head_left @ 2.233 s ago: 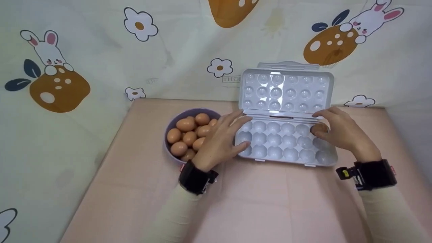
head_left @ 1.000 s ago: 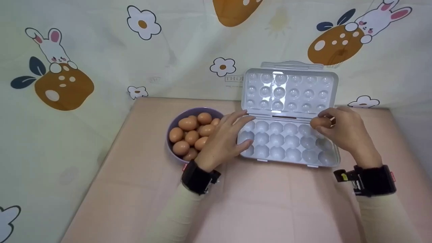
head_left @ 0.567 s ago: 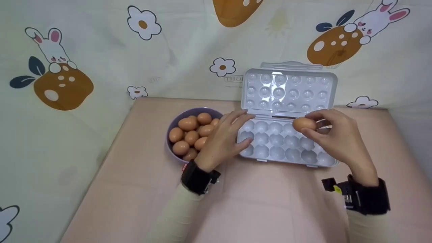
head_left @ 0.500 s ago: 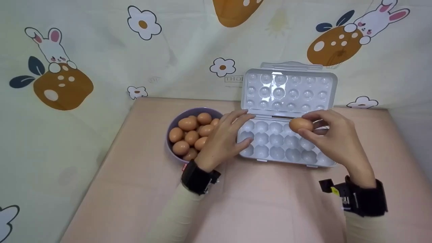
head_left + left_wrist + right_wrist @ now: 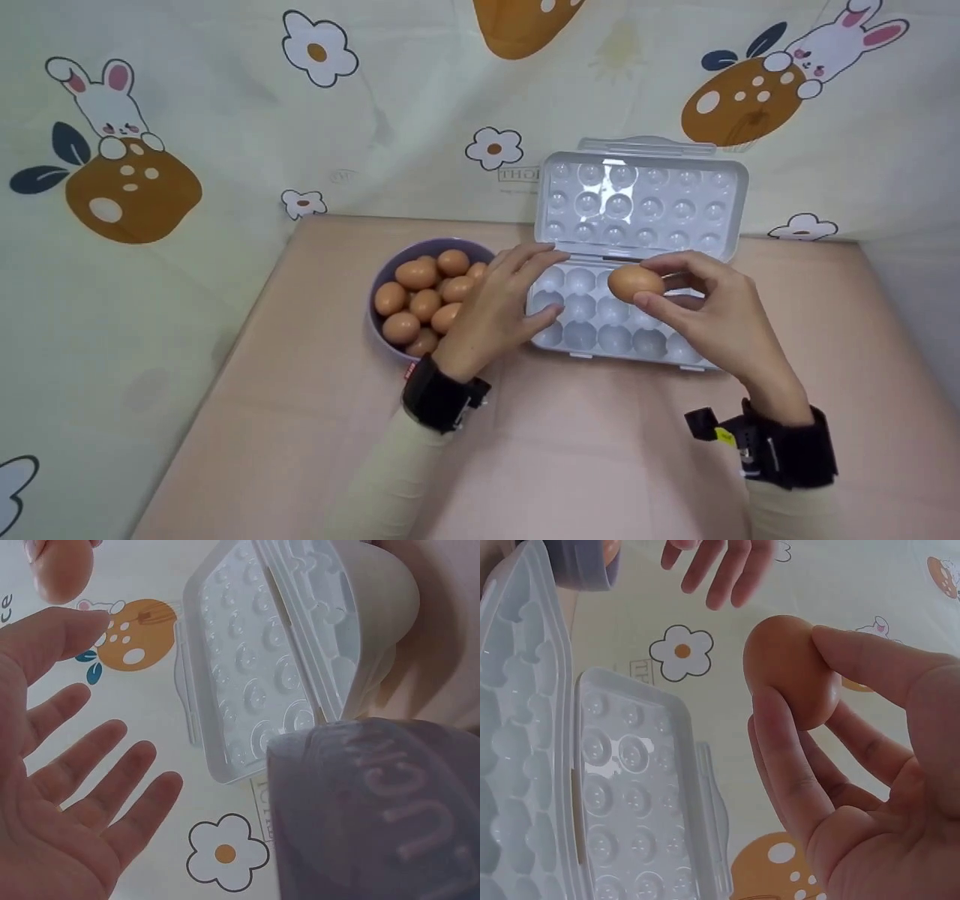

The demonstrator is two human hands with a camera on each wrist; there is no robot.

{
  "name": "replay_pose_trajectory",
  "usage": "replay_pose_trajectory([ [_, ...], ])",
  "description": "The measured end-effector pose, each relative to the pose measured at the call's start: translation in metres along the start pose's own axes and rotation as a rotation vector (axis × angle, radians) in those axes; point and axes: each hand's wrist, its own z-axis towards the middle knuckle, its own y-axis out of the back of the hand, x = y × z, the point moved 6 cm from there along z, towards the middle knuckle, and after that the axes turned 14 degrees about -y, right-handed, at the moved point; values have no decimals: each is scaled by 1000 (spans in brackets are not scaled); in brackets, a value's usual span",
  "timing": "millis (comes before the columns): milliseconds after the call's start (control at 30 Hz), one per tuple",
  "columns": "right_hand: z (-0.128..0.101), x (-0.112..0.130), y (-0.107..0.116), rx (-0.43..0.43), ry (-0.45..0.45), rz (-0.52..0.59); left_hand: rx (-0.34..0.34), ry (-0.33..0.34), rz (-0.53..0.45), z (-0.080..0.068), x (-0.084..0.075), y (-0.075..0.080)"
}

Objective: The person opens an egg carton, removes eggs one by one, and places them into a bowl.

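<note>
My right hand (image 5: 712, 319) pinches a brown egg (image 5: 635, 283) between thumb and fingers, held above the egg carton. In the right wrist view the egg (image 5: 791, 671) is well clear of the carton's cups. The pale plastic egg carton (image 5: 581, 307) lies with its lid (image 5: 637, 202) swung up behind it; no eggs show in its visible cups, and my right hand hides some at the right. My left hand (image 5: 495, 311), fingers spread, hovers over the right side of a purple bowl (image 5: 373, 322) full of brown eggs (image 5: 425, 306) and holds nothing.
A pink cloth (image 5: 555, 442) covers the table. Behind it hangs a pale curtain (image 5: 405, 112) printed with rabbits and flowers, close to the raised lid. The bowl stands just left of the carton.
My right hand has lifted the egg from the carton's back right cup and carried it leftward over the carton. My left hand has stayed nearly still.
</note>
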Motion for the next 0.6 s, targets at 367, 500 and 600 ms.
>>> replay_pose_trajectory([
  [367, -9, 32, -25, 88, -6, 70, -85, -211, -95, 6, -23, 0],
  [500, -7, 23, -37, 154, -16, 139, -106, -242, -142, 7, -30, -2],
  [600, -4, 12, -43, 188, -13, 176, -124, -256, -151, 8, -33, -2],
])
